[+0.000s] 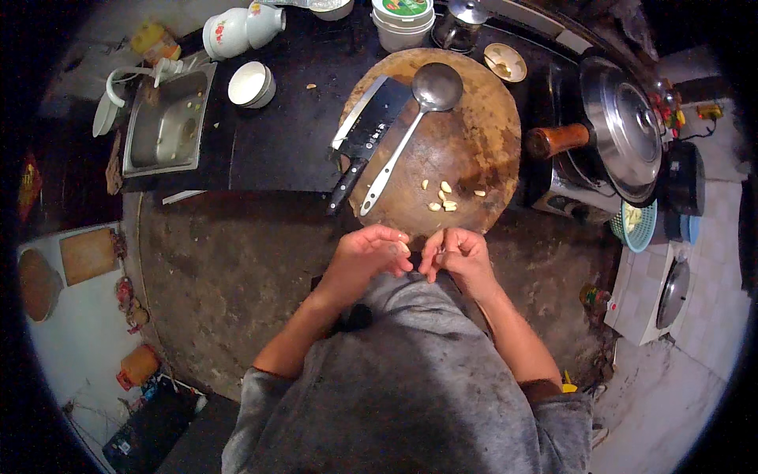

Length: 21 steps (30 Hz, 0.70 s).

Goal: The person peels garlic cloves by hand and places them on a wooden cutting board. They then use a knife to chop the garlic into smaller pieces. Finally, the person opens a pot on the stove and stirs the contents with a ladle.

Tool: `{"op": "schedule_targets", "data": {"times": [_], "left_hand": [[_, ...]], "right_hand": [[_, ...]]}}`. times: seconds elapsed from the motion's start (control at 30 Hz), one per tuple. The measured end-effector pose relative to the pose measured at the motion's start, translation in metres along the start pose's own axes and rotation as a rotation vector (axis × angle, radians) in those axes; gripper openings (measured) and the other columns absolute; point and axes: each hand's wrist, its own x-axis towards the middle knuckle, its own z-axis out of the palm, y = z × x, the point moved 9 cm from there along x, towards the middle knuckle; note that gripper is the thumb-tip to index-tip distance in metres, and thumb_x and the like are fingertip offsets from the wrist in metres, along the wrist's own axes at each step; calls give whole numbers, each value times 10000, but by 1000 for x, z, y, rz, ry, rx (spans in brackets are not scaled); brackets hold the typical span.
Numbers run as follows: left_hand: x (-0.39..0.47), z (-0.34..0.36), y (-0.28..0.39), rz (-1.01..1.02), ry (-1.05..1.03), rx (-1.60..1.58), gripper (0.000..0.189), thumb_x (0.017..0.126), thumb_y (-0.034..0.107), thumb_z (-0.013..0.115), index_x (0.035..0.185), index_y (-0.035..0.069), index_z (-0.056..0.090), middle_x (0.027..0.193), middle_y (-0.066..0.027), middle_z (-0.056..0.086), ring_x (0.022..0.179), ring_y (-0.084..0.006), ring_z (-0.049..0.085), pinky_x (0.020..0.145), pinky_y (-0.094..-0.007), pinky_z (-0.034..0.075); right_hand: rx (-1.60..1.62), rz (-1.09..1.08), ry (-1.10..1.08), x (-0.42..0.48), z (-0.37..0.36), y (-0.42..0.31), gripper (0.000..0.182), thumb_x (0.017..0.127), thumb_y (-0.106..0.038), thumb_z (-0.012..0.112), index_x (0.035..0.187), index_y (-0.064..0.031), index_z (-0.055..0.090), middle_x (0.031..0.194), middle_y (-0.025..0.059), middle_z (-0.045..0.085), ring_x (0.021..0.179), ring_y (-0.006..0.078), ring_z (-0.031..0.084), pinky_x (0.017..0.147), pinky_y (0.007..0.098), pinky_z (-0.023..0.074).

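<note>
My left hand (374, 256) pinches a pale garlic clove (404, 246) between thumb and fingertips, just off the near edge of a round wooden chopping board (408, 157). Beside it, my right hand (461, 256) has its fingers curled and thumb drawn in; whether something small is between them I cannot tell. Several peeled garlic cloves (445, 187) lie loose on the near right part of the board. A cleaver (373, 118) with a black handle rests across the board's left side. Next to it lies a metal ladle (437, 87), its white-looking handle towards me.
A lidded pan (622, 127) with a wooden handle (559, 140) sits on the stove at right. Bowls (251, 85) and a sink (169, 124) are on the left. Behind the board stand a white tub (404, 26) and a small bowl (505, 62). A turquoise basket (635, 226) is lower right.
</note>
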Motion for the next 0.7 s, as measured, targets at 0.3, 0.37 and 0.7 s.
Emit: {"op": "schedule_targets", "data": {"times": [0.3,0.37,0.7], "left_hand": [[-1,2,4,100,73,327,137,877,48,595,980,-42,585,763,-107,640,676,-135,642,593,-259,532],[-1,4,8,91,96,340,124,873,34,586,971,-43,581,760,-113,641,663,-144,645,587,-261,534],[2,8,7,140,69,126,96,865,11,578,949,-35,568,766,-124,647,655,-166,655,589,-271,549]], "right_hand": [[-491,181,-10,4,4,21,101,876,-133,582,907,-50,630,742,-22,589,644,52,517,563,230,437],[-549,117,-1,5,8,13,100,896,-130,567,893,-40,608,713,-16,577,589,40,496,517,204,399],[-462,156,111,0,0,8,176,879,-188,611,948,-28,645,789,11,650,707,69,560,631,252,476]]}}
